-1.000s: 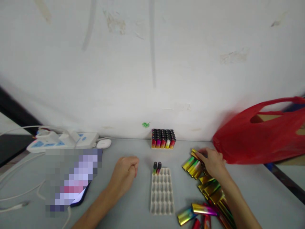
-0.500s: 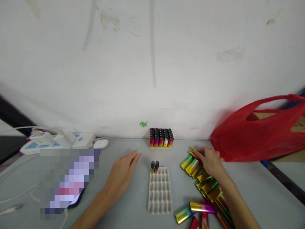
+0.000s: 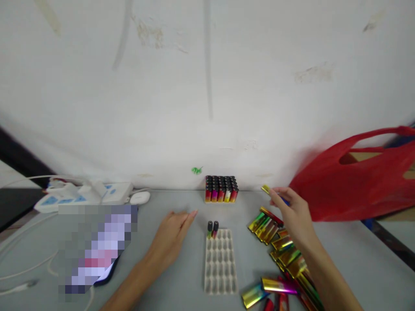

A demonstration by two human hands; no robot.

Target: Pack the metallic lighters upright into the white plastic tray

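Over the table to the left of the pale moulded tray (image 3: pixel 220 268), my left hand (image 3: pixel 173 231) has its fingers curled and its thumb and forefinger together, with nothing visible in them. Two black-topped lighters (image 3: pixel 213 229) stand upright in the tray's far left cells; the other cells hold nothing. My right hand (image 3: pixel 292 207) is raised above the far end of a pile of shiny metallic lighters (image 3: pixel 292 255). It pinches one gold and blue lighter (image 3: pixel 266 189), mostly hidden by the fingers.
A full block of upright black-topped lighters (image 3: pixel 221 190) stands against the wall. A red plastic bag (image 3: pixel 337 190) is at the right. On the left are a power strip (image 3: pixel 84 196), a white earphone case (image 3: pixel 140 198), white cables (image 3: pixel 19 287) and a blurred-out phone (image 3: pixel 100 250).
My right hand has lifted from the pile with a lighter pinched in its fingers. My left hand has hardly moved, and the whole view has shifted slightly.
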